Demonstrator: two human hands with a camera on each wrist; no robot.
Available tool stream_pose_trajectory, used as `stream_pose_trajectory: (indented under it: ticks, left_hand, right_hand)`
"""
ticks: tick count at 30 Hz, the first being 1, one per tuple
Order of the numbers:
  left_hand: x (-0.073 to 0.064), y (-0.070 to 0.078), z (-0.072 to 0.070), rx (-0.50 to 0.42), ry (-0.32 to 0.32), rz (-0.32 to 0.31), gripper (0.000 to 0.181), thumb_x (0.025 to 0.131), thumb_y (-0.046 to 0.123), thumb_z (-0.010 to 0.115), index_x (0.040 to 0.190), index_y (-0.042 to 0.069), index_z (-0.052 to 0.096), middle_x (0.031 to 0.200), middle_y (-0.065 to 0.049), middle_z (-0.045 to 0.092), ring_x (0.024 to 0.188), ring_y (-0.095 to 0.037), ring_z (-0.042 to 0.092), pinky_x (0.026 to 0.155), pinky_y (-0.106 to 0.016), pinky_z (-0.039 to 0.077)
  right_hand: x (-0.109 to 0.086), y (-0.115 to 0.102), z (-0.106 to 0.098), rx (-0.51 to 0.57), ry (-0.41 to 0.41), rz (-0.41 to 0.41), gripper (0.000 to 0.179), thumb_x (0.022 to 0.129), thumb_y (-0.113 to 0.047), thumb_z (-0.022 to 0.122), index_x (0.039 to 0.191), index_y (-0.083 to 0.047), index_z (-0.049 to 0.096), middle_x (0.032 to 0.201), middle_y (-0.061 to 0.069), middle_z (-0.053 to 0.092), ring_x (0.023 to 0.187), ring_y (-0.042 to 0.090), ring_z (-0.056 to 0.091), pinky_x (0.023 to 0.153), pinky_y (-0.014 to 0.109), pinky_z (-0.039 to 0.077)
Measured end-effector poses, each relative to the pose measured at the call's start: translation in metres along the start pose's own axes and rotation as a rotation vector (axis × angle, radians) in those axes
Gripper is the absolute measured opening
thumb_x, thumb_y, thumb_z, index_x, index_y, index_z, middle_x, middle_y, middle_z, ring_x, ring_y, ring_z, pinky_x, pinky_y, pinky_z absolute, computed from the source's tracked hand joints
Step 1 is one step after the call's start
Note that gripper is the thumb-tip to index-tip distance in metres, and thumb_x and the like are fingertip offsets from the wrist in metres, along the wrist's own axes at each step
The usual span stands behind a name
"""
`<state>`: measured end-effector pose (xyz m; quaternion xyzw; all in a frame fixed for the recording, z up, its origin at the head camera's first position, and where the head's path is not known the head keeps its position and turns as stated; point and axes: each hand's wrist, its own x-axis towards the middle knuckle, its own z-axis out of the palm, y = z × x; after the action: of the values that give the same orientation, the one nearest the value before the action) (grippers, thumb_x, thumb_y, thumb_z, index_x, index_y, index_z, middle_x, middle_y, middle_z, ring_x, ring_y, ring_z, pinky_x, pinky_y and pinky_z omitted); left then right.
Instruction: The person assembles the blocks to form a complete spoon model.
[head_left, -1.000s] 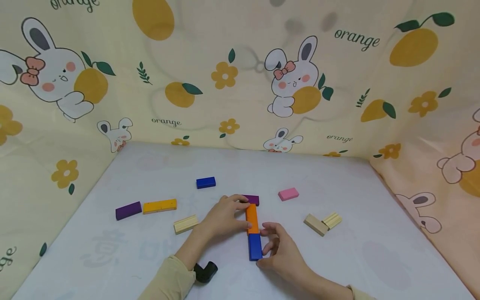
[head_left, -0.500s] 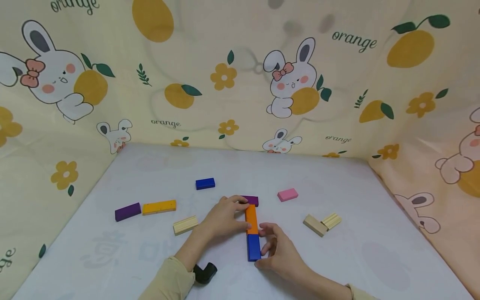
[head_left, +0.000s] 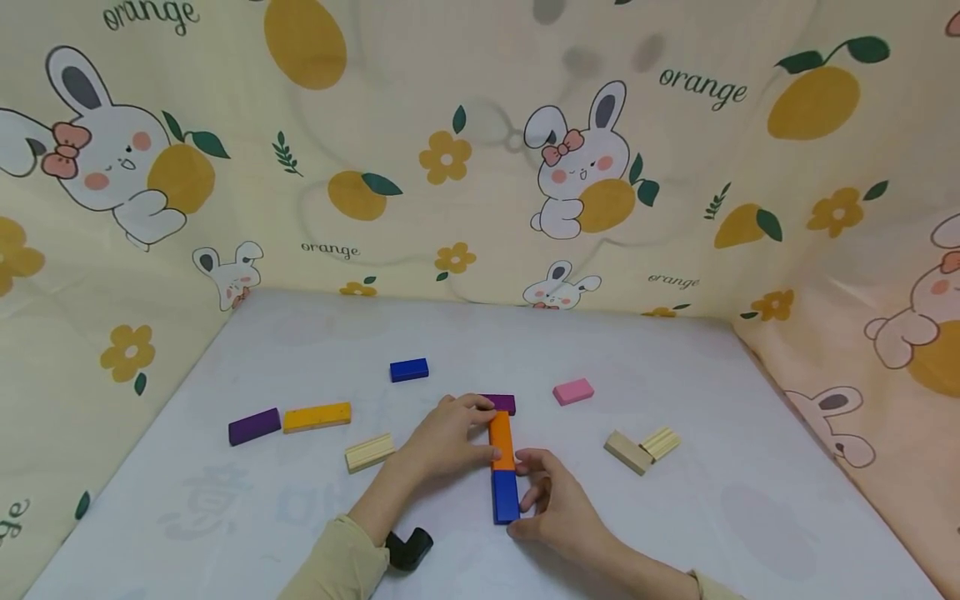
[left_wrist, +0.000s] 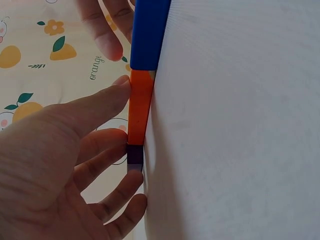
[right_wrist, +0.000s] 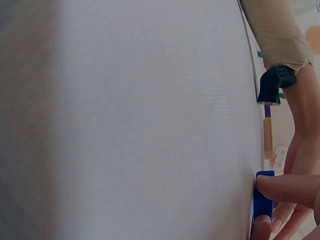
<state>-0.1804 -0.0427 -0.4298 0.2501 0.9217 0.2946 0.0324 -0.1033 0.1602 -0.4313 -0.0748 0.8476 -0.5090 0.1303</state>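
In the head view an orange block (head_left: 502,437) and a blue block (head_left: 505,498) lie end to end on the table. A purple block (head_left: 505,405) lies crosswise at the orange block's far end, making a T. My left hand (head_left: 448,437) holds the orange block from the left, thumb on its side and a fingertip at its far end. In the left wrist view its other fingers reach the purple block (left_wrist: 135,154). My right hand (head_left: 561,504) grips the blue block, thumb at the near end, fingers curled along the right side; the right wrist view shows the thumb (right_wrist: 287,187) against it.
Left lie a dark purple block (head_left: 254,427), a yellow block (head_left: 317,417) and a plain wooden block (head_left: 370,452). Behind are another blue block (head_left: 408,370) and a pink block (head_left: 573,392). Two wooden blocks (head_left: 630,452) touch at right. A printed cloth (head_left: 390,125) surrounds the table.
The head view has shifted slightly, moving everything a little down and left in the picture. Both hands keep their places on the blocks.
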Motion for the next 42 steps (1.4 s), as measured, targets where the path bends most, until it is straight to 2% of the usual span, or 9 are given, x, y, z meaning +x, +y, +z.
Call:
stream_pose_trajectory:
  ticks: [9,13,20,21,27,32,37,40,42]
  left_hand:
    - [0.001,-0.001,0.000,0.015,0.000,0.023,0.056,0.087,0.040,0.075,0.133,0.010,0.063,0.138,-0.001,0.054,0.129,-0.026,0.047,0.112,-0.055,0.020]
    - [0.001,-0.001,0.000,0.019,-0.002,0.022,0.057,0.087,0.041,0.075,0.133,0.010,0.063,0.138,-0.001,0.054,0.128,-0.027,0.048,0.111,-0.054,0.026]
    - [0.000,-0.002,0.000,0.020,-0.009,0.044,0.058,0.087,0.041,0.074,0.134,0.009,0.062,0.139,-0.001,0.053,0.129,-0.026,0.047,0.111,-0.055,0.024]
    - [0.000,-0.002,0.001,0.020,-0.010,0.044,0.058,0.087,0.042,0.074,0.134,0.009,0.062,0.139,-0.001,0.053,0.129,-0.026,0.047,0.110,-0.054,0.027]
    - [-0.001,-0.004,0.000,-0.003,-0.021,0.030,0.070,0.080,0.053,0.077,0.135,0.012,0.062,0.141,0.001,0.051,0.127,-0.029,0.046,0.105,-0.048,0.037]
    - [-0.001,-0.007,0.001,0.005,-0.025,0.040,0.076,0.076,0.055,0.080,0.136,0.012,0.061,0.141,0.001,0.051,0.129,-0.026,0.046,0.107,-0.049,0.034]
    - [-0.002,-0.007,0.000,0.017,-0.024,0.046,0.077,0.075,0.056,0.080,0.135,0.012,0.062,0.140,0.001,0.051,0.129,-0.024,0.046,0.109,-0.050,0.032]
    - [-0.001,-0.007,0.000,0.014,-0.025,0.040,0.077,0.075,0.056,0.080,0.135,0.012,0.062,0.140,0.001,0.051,0.130,-0.025,0.046,0.108,-0.051,0.032]
    - [-0.001,-0.005,0.000,0.005,-0.030,0.032,0.077,0.075,0.056,0.080,0.136,0.013,0.062,0.140,0.001,0.051,0.130,-0.027,0.045,0.109,-0.053,0.031]
  right_hand:
    - [0.001,0.001,0.000,0.008,0.002,0.009,0.082,0.065,0.003,0.090,0.134,-0.002,0.047,0.118,0.010,0.055,0.080,0.023,0.056,0.064,0.024,0.047]
    - [0.000,0.001,0.000,0.005,0.004,0.010,0.081,0.065,0.002,0.090,0.134,-0.002,0.047,0.118,0.010,0.055,0.080,0.023,0.056,0.064,0.024,0.047]
    - [-0.003,-0.001,-0.001,0.013,-0.008,0.013,0.083,0.065,0.002,0.090,0.135,-0.002,0.046,0.118,0.010,0.054,0.081,0.022,0.055,0.065,0.025,0.046]
    - [-0.003,-0.001,-0.001,0.014,-0.010,0.012,0.083,0.065,0.002,0.090,0.135,-0.002,0.046,0.119,0.010,0.054,0.081,0.022,0.055,0.065,0.025,0.046]
    - [-0.002,0.000,-0.001,-0.004,-0.018,-0.001,0.081,0.066,0.002,0.089,0.135,-0.002,0.046,0.119,0.009,0.054,0.082,0.022,0.055,0.065,0.024,0.046]
    - [-0.001,0.001,0.000,-0.031,-0.024,-0.005,0.081,0.067,0.000,0.089,0.134,-0.002,0.046,0.119,0.009,0.054,0.081,0.022,0.055,0.065,0.024,0.046]
    - [0.002,0.002,-0.004,-0.011,-0.062,0.021,0.084,0.067,-0.005,0.091,0.136,-0.004,0.045,0.120,0.009,0.054,0.082,0.022,0.056,0.068,0.025,0.048]
    - [0.004,0.003,-0.016,0.061,-0.126,0.050,0.084,0.069,-0.011,0.091,0.138,-0.007,0.044,0.123,0.009,0.055,0.086,0.024,0.060,0.074,0.027,0.050]
    - [0.006,0.005,-0.027,0.102,-0.164,0.041,0.077,0.073,-0.012,0.088,0.137,-0.006,0.046,0.124,0.011,0.057,0.087,0.026,0.062,0.078,0.028,0.052]
